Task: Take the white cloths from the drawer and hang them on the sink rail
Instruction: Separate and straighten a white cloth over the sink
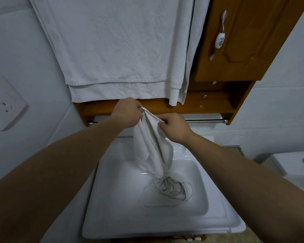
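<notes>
The left hand (128, 113) pinches the top edge of a white cloth (153, 146) between thumb and curled fingers, and the right hand (174, 127) pinches the same edge just beside it, fingers curled in the same way. Both hands are raised in front of the metal rail (205, 121), which runs under the wooden shelf (165, 106) above the far edge of the sink (112, 199). The cloth hangs down from the two grips in long folds, and its lower end lies bunched in the basin, towards the sink's right side. Above the shelf, two large white towels (112, 50) hang flat against the wall, with a narrower white cloth draped at their right edge. To the right of them is a wooden cabinet door (253, 41) with a ceramic handle (219, 39). A white wall socket (3, 100) sits on the left wall, and a white toilet tank (291, 165) stands beyond the sink's right edge.
</notes>
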